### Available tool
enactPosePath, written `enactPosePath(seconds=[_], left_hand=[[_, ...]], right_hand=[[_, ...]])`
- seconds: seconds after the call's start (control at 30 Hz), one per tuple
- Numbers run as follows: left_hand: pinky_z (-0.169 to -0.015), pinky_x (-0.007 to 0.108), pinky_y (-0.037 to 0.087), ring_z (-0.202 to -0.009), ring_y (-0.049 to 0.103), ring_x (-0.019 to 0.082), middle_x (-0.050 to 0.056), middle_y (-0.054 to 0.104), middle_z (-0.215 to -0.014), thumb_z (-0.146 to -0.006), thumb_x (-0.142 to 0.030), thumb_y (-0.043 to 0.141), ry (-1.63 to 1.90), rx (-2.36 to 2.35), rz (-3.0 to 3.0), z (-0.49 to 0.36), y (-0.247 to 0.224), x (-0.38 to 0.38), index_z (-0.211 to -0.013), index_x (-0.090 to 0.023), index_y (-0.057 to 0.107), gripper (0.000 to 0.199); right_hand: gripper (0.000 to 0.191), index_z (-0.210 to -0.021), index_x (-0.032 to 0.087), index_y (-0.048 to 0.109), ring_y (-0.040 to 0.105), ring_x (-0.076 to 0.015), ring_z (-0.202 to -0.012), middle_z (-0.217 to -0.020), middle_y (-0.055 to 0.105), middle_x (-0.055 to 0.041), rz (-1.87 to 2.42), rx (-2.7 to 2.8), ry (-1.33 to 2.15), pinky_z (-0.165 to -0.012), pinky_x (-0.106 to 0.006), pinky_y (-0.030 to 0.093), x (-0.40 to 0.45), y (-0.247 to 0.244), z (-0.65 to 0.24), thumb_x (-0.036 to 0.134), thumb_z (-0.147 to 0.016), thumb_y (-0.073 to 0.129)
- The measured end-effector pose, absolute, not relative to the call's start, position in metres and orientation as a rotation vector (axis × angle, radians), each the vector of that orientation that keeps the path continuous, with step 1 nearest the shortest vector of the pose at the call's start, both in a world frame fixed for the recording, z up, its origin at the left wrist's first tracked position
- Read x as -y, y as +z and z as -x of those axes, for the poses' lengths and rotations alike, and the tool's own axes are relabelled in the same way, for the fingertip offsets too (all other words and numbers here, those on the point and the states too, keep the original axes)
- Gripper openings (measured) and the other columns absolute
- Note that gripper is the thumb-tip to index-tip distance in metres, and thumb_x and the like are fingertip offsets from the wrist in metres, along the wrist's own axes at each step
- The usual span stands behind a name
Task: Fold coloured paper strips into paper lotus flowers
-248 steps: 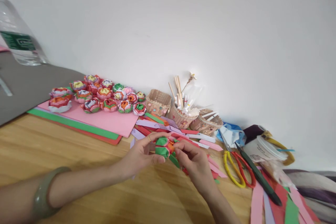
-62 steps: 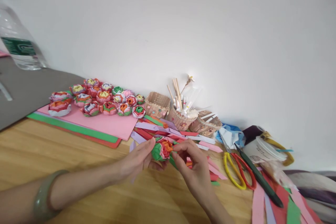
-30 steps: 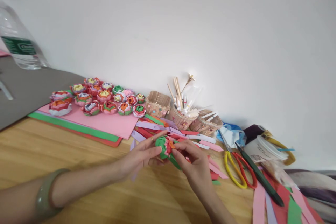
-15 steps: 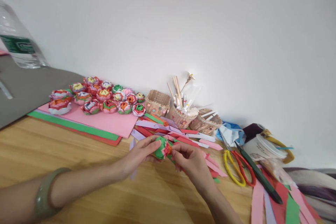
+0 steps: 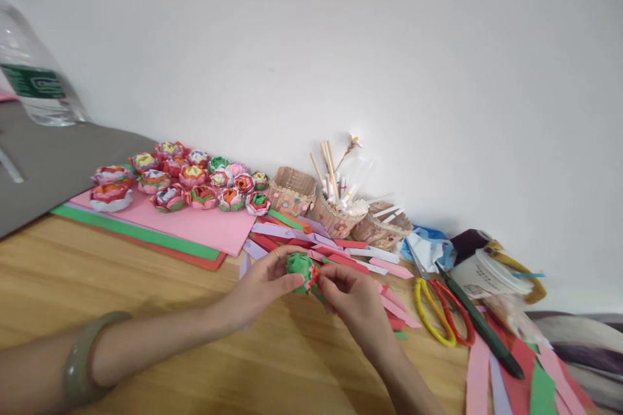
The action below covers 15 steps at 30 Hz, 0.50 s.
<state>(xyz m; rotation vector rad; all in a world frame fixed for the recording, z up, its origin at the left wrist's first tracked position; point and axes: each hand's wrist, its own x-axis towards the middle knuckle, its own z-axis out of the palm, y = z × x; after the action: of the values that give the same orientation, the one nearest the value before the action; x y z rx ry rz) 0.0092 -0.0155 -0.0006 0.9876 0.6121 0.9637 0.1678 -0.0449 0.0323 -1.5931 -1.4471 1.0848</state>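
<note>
Now the paper flower (image 5: pixel 298 266) turns in the left hand (image 5: pixel 265 288), showing more of its green outer petals than half a second ago, and less of its orange centre (image 5: pixel 315 276) faces us! The left thumb sits lower too, against the near side of the petals, the other fingers wrapped around the far side in a supporting grasp. From the opposite side, the right hand (image 5: pixel 357 303) keeps its thumb and fingertips pinched at that orange middle (exactly which fold they have is too small to tell). So the flower is up between both hands, above the wooden table (image 5: pixel 209 369), just in front of the folded strips (image 5: pixel 360 251). That turn, I'd judge, means the shaping of the centre is still under way, a fresh side coming round to the pinch. Farther left, the other paper flowers (image 5: pixel 193 175) sit untouched on the pink sheet (image 5: pixel 214 230)
</note>
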Motion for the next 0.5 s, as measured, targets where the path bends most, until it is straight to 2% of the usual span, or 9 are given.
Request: enactPosePath(seconds=[0.2,0.3,0.5], left_hand=[[-0.083,0.031,0.042,-0.096,0.057,0.021,0.007,0.065,-0.103,-0.064,-0.028,0.075,0.932,-0.612,-1.081,-0.008,-0.005,0.015,-0.103,-0.019,0.055,0.045],[-0.084,0.031,0.042,-0.1,0.057,0.022,0.007,0.064,-0.105,-0.064,-0.026,0.075,0.962,-0.609,-1.026,-0.008,-0.004,0.014,-0.102,-0.02,0.054,0.044],[-0.086,0.032,0.042,-0.099,0.057,0.022,0.007,0.064,-0.101,-0.061,-0.025,0.076,0.992,-0.639,-0.969,-0.008,-0.001,0.013,-0.1,-0.019,0.053,0.045]], right_hand=[[0.018,-0.075,0.016,0.067,0.048,-0.0121,-0.046,-0.056,0.059,-0.0008,1.65,1.564,0.704,-0.043,-0.023,0.037,0.049,0.023,-0.165,0.028,-0.074,0.053],[0.02,-0.078,0.017,0.068,0.05,-0.0127,-0.047,-0.058,0.061,-0.0015,1.566,1.451,0.825,-0.044,-0.023,0.039,0.049,0.027,-0.164,0.032,-0.074,0.056],[0.022,-0.069,0.018,0.07,0.052,-0.0101,-0.047,-0.063,0.065,-0.0011,1.388,1.209,1.175,-0.049,-0.023,0.042,0.046,0.035,-0.167,0.039,-0.07,0.066]])
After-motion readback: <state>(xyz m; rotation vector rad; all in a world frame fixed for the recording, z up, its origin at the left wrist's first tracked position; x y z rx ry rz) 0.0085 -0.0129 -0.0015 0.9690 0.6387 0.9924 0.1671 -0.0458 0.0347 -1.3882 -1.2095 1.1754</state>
